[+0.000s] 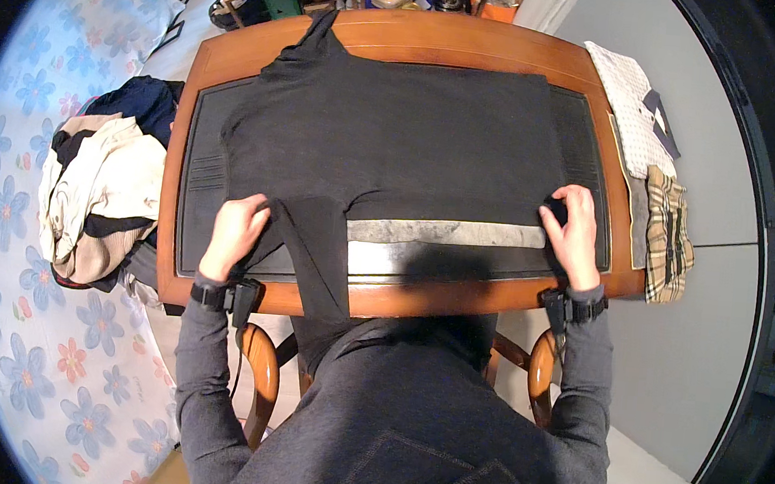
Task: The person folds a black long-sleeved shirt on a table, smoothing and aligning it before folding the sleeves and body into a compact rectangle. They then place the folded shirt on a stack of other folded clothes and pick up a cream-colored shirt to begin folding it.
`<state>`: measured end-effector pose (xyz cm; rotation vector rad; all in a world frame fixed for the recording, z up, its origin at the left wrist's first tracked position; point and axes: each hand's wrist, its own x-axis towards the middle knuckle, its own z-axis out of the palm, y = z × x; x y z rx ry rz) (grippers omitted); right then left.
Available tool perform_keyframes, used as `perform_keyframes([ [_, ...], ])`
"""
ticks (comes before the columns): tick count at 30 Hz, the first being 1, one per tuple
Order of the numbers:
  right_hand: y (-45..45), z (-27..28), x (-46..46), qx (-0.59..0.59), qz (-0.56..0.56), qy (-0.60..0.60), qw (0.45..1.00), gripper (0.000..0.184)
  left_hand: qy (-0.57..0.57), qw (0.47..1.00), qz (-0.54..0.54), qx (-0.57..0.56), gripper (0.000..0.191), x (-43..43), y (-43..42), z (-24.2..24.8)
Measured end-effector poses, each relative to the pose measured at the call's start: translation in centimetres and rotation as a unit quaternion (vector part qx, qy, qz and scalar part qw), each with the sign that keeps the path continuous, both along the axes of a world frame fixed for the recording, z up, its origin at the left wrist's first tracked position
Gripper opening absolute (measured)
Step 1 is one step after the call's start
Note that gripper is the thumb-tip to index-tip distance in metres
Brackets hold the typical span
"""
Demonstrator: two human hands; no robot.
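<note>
A black long-sleeved top [396, 133] lies spread sideways across the table. One sleeve [321, 257] hangs over the near edge towards my body, and the other [311, 41] reaches the far edge. My left hand [237, 230] pinches the fabric near the shoulder of the near sleeve. At the right, my right hand [572, 226] holds the near corner of the hem between thumb and fingers. Along the near side of the top runs a mottled light grey strip [446, 232]; whether it is lining or a separate piece I cannot tell.
The wooden table [444, 38] has a dark inset panel. A heap of clothes [105, 186] sits off its left side. Folded at the right are a white patterned shirt [627, 104] and a plaid garment [666, 237]. A wooden chair's armrests [261, 368] flank my body.
</note>
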<state>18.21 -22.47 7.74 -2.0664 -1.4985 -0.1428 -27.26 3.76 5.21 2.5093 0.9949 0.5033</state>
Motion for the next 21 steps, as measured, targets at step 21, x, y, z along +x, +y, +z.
perform_keyframes([
  [21, 10.4, -2.3, -24.9, -0.133, 0.598, 0.065, 0.788, 0.022, -0.031, 0.998, 0.038, -0.036, 0.020, 0.1, -0.1, -1.7],
])
